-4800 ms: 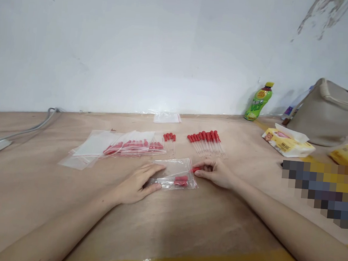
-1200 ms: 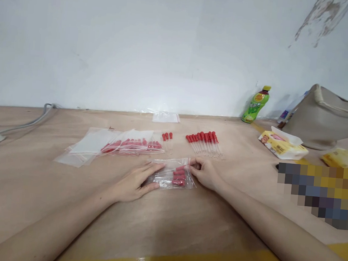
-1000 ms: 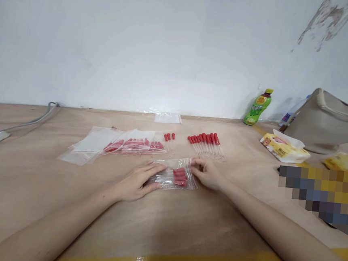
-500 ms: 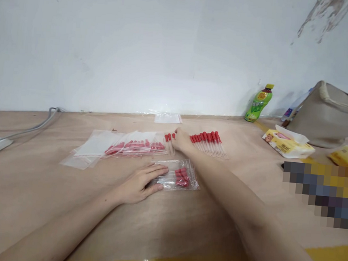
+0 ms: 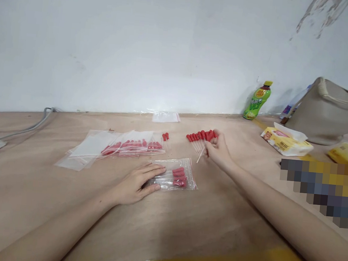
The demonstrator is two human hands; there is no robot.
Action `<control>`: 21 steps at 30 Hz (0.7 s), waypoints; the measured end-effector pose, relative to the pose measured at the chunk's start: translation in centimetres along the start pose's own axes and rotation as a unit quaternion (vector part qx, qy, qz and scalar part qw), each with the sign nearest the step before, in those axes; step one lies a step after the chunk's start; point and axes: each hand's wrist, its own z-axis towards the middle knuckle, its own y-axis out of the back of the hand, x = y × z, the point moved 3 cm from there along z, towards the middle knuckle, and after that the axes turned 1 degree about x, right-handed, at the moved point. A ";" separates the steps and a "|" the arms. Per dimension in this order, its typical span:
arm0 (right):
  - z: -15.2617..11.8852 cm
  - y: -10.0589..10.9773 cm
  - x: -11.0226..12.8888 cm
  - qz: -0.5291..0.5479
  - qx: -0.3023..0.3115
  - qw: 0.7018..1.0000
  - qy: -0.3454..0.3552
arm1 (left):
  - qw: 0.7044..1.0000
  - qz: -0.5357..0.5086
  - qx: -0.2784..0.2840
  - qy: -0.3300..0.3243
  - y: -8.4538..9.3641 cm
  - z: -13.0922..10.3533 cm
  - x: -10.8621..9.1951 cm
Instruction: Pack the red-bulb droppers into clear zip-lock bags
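Droppers with red bulbs [image 5: 200, 137] lie in a row on the wooden table [image 5: 215, 215], beyond a small clear zip bag [image 5: 174, 178] that already contains several. Right hand [image 5: 217, 152] is closed on one dropper [image 5: 201, 153] at the near end of the row, its thin tip pointing down toward the bag. Left hand [image 5: 137, 183] rests flat and relaxed, fingers pressing the bag's left edge. Filled bags [image 5: 130, 145] lie to the left, beside two loose droppers [image 5: 165, 137]. A green bottle [image 5: 257, 100] stands by the wall.
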 end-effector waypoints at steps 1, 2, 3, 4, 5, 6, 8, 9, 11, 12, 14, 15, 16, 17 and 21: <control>-0.8 0.5 -0.6 0.044 -0.016 0.998 -0.030 | 1.000 0.000 0.000 0.001 0.0 0.0 0.0; -1.7 0.7 -1.1 0.085 -0.029 0.995 -0.047 | 1.000 0.000 0.001 0.002 0.0 0.0 0.1; -2.4 0.7 -1.3 0.114 -0.039 0.991 -0.064 | 1.000 0.001 0.001 0.003 0.0 0.0 0.1; -3.1 0.6 -1.4 0.140 -0.043 0.986 -0.076 | 1.000 0.002 0.002 0.003 0.0 0.0 0.1; -3.5 0.3 -1.4 0.161 -0.045 0.983 -0.083 | 1.000 0.002 0.002 0.003 0.0 -0.1 0.1; -3.9 0.0 -1.2 0.176 -0.043 0.980 -0.088 | 1.000 0.004 0.003 0.004 0.1 -0.1 0.1; -4.1 -0.8 -0.9 0.196 -0.034 0.976 -0.093 | 1.000 0.005 0.005 0.006 0.1 -0.1 0.2; -4.1 -1.1 -0.8 0.204 -0.027 0.974 -0.094 | 1.000 0.005 0.006 0.006 0.1 -0.1 0.2; -4.1 -1.6 -0.7 0.222 -0.012 0.970 -0.099 | 1.000 0.004 0.005 0.004 0.1 -0.1 0.3; -4.1 -1.8 -0.7 0.233 -0.003 0.967 -0.104 | 1.000 0.005 0.005 0.003 0.1 -0.1 0.4; -4.3 -2.1 -0.8 0.248 0.010 0.962 -0.114 | 1.000 0.006 0.005 0.001 0.0 -0.1 0.4; -4.4 -2.1 -0.8 0.252 0.017 0.960 -0.118 | 1.000 0.006 0.006 0.003 0.0 -0.1 0.5; -4.5 -2.1 -0.8 0.250 0.026 0.960 -0.122 | 1.000 0.005 0.008 0.006 0.0 -0.1 0.5; -4.6 -2.2 -0.7 0.240 0.039 0.962 -0.123 | 1.000 0.004 0.009 0.009 0.0 -0.1 0.4; -5.0 -2.2 -0.5 0.149 0.117 0.978 -0.089 | 1.000 0.001 0.006 0.023 0.1 -0.1 0.1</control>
